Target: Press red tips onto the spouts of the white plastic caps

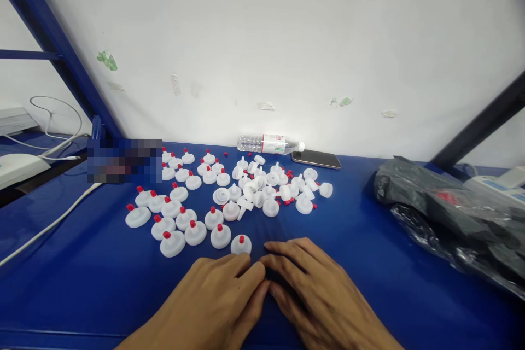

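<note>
My left hand (223,292) is low in the middle, its fingers curled under and its thumb close to the index finger. Whatever lies inside that grip is hidden. Just beyond its knuckles sits a white funnel-shaped cap with a red tip (241,245). My right hand (314,284) lies beside it, fingers bent and spread over the blue surface, with nothing visible in them. The fingertips of both hands almost meet. Several red-tipped white caps (172,243) stand upright at the left. Behind my hands is a loose pile of white caps without tips (270,206), with small red tips (289,201) among them.
A clear plastic bottle (273,144) lies along the wall, next to a dark phone (315,159). Grey plastic bags (443,213) are heaped at the right. A white cable (53,224) crosses the left side of the blue table (361,251). Blue frame posts stand left.
</note>
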{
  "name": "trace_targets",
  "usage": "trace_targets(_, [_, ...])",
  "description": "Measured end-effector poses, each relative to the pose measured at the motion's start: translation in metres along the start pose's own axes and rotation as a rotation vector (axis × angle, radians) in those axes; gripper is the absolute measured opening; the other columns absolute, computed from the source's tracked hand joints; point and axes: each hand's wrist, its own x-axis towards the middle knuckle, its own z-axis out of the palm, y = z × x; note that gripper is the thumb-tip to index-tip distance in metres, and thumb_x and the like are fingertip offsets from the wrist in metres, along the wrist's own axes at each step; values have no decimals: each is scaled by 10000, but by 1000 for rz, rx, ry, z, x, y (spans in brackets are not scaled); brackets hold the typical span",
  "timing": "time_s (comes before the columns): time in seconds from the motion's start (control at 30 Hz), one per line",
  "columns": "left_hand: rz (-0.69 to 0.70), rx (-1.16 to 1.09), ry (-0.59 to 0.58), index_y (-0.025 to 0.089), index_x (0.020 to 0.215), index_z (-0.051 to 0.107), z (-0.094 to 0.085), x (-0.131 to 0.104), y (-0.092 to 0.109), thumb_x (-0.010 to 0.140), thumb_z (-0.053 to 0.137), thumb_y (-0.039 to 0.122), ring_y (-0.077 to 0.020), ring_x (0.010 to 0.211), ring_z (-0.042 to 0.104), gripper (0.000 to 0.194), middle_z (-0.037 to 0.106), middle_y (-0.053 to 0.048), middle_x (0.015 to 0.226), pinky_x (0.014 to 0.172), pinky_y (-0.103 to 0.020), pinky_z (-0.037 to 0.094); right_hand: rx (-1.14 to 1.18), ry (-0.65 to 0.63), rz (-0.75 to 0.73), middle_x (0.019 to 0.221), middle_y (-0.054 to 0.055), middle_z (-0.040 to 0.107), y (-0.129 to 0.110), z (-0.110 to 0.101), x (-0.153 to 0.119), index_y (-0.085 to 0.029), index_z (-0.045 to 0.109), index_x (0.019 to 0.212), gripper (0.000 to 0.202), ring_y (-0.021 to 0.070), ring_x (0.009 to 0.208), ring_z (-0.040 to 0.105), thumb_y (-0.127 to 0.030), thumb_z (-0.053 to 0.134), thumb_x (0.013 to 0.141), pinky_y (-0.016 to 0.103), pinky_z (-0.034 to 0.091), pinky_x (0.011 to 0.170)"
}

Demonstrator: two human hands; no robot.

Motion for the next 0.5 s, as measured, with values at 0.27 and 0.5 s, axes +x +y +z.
trace_targets(0.27, [-17, -10, -29, 241, 948, 573, 0, 2, 0, 993, 426, 139, -206, 655, 675, 184, 662, 9, 819, 556, -332, 479, -10, 19, -14, 1279, 9, 687, 0, 0, 0, -253, 619, 1223, 266, 239, 1125, 647, -166, 596, 972, 422, 591, 952])
trace_targets(0.5, [-3, 2, -53, 241, 973, 571, 4, 0, -1, 994, 426, 141, -212, 652, 671, 178, 665, 4, 831, 557, -337, 477, -28, 29, -45, 1253, 12, 700, 1, -3, 2, -247, 626, 1197, 234, 239, 1099, 662, -174, 582, 979, 416, 607, 925])
